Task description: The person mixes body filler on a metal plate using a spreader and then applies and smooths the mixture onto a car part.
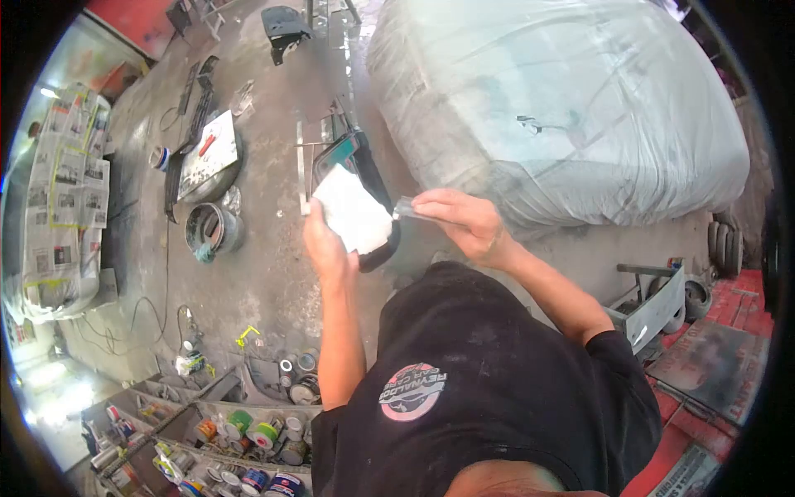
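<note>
My left hand [325, 247] grips the lower left edge of a white, irregular-edged board [352, 209], its thumb side against the border. In my right hand [468, 217], the fingers pinch a flat greyish putty spreader [404, 209]. The spreader's tip has a whitish smear and lies close to the board's right edge; whether they touch I cannot tell. Behind and below the board is a black part with a teal panel [338, 157], partly hidden by the board, on a metal stand [303, 170].
A plastic-covered car [563, 108] stands at the upper right. At left are a newspaper-masked vehicle part [70, 190], a bucket [211, 230] and a white sheet [209, 153] bearing a red tool [208, 145]. Several cans [265, 435] fill a shelf below. A grey metal cart [658, 306] is at right.
</note>
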Demonstrator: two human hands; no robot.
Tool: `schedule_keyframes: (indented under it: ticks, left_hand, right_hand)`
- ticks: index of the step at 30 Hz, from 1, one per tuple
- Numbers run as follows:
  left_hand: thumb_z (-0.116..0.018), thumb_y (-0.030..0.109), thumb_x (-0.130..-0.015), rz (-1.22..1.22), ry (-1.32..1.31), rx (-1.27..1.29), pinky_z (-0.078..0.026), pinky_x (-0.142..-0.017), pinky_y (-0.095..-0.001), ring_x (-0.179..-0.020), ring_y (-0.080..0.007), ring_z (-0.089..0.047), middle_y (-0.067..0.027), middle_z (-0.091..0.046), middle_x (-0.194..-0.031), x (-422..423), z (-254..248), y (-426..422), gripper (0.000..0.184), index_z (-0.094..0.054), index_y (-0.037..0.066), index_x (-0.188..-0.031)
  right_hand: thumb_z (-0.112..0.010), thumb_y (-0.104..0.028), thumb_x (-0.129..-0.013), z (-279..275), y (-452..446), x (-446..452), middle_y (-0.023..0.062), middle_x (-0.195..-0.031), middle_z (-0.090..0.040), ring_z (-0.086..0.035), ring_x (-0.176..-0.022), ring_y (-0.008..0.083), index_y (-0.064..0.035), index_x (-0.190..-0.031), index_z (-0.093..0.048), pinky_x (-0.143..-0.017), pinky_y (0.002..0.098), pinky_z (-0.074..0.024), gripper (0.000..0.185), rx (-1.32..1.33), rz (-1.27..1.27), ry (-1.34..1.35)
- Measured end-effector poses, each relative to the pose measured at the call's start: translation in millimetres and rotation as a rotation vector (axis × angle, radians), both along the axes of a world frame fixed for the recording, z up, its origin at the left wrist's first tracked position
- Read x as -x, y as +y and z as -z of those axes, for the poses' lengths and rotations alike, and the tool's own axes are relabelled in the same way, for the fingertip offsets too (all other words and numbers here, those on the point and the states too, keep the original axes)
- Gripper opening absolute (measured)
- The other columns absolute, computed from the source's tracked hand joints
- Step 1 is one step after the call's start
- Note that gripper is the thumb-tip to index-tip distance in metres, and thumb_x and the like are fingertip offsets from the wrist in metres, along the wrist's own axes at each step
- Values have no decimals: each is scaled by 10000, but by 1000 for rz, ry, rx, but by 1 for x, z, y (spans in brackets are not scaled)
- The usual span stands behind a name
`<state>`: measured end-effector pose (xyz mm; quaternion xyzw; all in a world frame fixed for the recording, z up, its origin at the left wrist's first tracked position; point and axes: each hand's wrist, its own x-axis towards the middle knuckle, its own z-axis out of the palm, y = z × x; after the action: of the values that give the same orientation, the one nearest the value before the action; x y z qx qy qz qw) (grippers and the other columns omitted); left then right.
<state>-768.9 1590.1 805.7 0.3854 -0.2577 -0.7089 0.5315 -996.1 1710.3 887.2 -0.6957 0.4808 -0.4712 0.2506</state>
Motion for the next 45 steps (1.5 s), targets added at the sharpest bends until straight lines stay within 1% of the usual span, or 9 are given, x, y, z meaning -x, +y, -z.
schedule_keyframes:
  ticks: [3, 7, 13, 15, 19, 22, 28, 35, 45]
  left_hand:
    - [-479, 330, -1159, 69, 344, -274, -567, -1054, -466, -1208, -299, -711, -179, -712, -1347, 4, 19, 19, 458, -594, -16, -1435]
    - [-478, 332, -1158, 73, 347, -293, -534, -1100, -486, -1269, -311, -677, -180, -695, -1382, -9, 12, 29, 465, -577, -11, -1456]
    - [-483, 327, -1161, 34, 357, -138, -563, -1054, -497, -1205, -320, -709, -190, -696, -1348, -39, 2, 16, 481, -565, -54, -1442]
    - [-457, 328, -1171, 86, 295, 100, -568, -1054, -465, -1204, -308, -707, -188, -691, -1359, -54, -33, 10, 477, -566, -48, -1443]
    - [-498, 333, -1165, 90, 24, 89, -593, -945, -379, -1063, -220, -738, -149, -742, -1210, -62, -7, -5, 455, -647, -68, -1318]
    - [-509, 307, -1162, 89, -213, 162, -577, -860, -339, -982, -171, -723, -113, -752, -1120, -51, -3, -4, 420, -695, -64, -1226]
    - [-522, 275, -1150, -62, -236, 66, -510, -758, -320, -840, -120, -634, -52, -720, -981, -58, 19, -17, 397, -730, -59, -1098]
    - [-531, 248, -1142, -110, -173, -20, -593, -828, -349, -926, -203, -743, -125, -746, -1081, -34, 13, -10, 357, -676, -73, -1200]
    - [-517, 253, -1141, -404, -252, -96, -599, -852, -365, -935, -225, -751, -133, -753, -1077, 61, 9, -4, 382, -687, -80, -1220]
  right_hand:
    - [-624, 111, -855, -5, -13, -27, 194, -1274, -701, -663, -1252, 401, -11, -1251, -741, -1061, 500, -539, 430, 224, -148, 131]
    - [-646, 56, -833, 32, -15, -42, 205, -1369, -628, -617, -1286, 445, -37, -1315, -732, -1093, 485, -514, 498, 195, -140, 293]
    - [-612, 86, -797, 67, -24, -25, 192, -1346, -624, -625, -1255, 406, -98, -1474, -637, -1080, 470, -520, 701, 31, -139, 572]
    - [-607, 101, -821, 95, -22, -24, 147, -1291, -631, -625, -1214, 379, -131, -1450, -625, -1042, 466, -527, 670, -89, -44, 518]
    - [-629, 25, -872, 5, -66, -56, 114, -1251, -646, -639, -1166, 356, -152, -1380, -662, -1012, 468, -519, 539, 148, 165, 500]
    - [-658, -95, -863, -7, -83, -83, 65, -1230, -666, -630, -1203, 297, -170, -1279, -728, -1025, 459, -492, 429, 184, -32, 719]
    - [-681, -125, -839, 21, -71, -102, 48, -1189, -638, -621, -1180, 269, -164, -1239, -696, -994, 454, -483, 403, 206, -173, 733]
    - [-690, -128, -837, 37, -70, -60, 58, -1191, -609, -610, -1188, 270, -148, -1268, -639, -1006, 470, -481, 434, 273, -268, 730]
    - [-657, -31, -823, 74, -85, 80, 68, -1199, -613, -609, -1186, 273, -146, -1315, -650, -1011, 459, -480, 506, 270, -455, 706]
